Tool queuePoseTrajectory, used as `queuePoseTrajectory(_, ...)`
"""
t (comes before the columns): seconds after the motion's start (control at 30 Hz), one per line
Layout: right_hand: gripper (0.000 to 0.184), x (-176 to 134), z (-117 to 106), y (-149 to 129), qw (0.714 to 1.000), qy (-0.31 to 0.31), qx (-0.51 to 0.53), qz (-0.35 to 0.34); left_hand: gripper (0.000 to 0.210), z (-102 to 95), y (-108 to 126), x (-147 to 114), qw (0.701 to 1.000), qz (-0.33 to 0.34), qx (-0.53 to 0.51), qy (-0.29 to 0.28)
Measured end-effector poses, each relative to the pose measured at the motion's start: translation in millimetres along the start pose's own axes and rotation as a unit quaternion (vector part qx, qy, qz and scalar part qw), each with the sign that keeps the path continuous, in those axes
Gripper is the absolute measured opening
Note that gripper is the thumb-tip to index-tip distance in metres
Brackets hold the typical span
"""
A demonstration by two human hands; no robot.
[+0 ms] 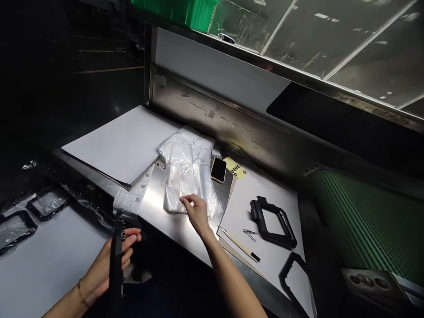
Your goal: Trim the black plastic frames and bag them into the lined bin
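My left hand (102, 265), low on the left, grips a black plastic frame (115, 260) seen nearly edge-on, with its fingers through or behind it. My right hand (198, 213) is over the near end of a stack of clear plastic bags (188, 168). Its thumb and forefinger are pinched together at the top bag's surface. How much of the bag lies between the fingertips is hard to make out. The bags lie in tied bundles on the metal bench (155, 194).
Right of the bags lie a phone (218, 169), a yellow label sheet (236, 168), nail clippers (249, 234), a trimming knife (240, 245) and black frames (273, 223). White sheets (122, 141) lie left. A green conveyor belt (364, 216) runs right; bagged frames (48, 203) lie far left.
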State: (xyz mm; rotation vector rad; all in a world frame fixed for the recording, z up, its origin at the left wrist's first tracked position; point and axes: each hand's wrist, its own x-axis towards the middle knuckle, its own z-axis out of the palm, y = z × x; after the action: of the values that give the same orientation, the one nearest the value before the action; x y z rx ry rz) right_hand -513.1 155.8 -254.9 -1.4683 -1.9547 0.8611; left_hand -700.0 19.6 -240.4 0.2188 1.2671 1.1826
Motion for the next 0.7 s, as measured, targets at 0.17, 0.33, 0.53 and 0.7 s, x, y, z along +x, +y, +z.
queuePoseTrajectory(0.17, 0.021, -52, 11, -50, 0.99, -0.038, 0.135, 0.021, 0.025, 32.2, -6, 8, 0.996, -0.02, 0.021, -0.085)
queuePoseTrajectory(0.33, 0.021, -95, 11, -60, 0.961, -0.006, 0.261, 0.088, 0.024, 41.0, -14, 2, 0.99, -0.043, 0.054, -0.123)
queuePoseTrajectory(0.53, 0.021, -141, -4, -31, 0.858, 0.126, 0.454, 0.205, 0.022, 39.8, -17, -5, 0.971, -0.119, 0.105, -0.177)
queuePoseTrajectory(0.7, 0.027, -183, -34, -6, 0.698, 0.206, 0.638, 0.251, 0.022, 38.9, -21, 7, 0.956, -0.15, 0.129, -0.217)
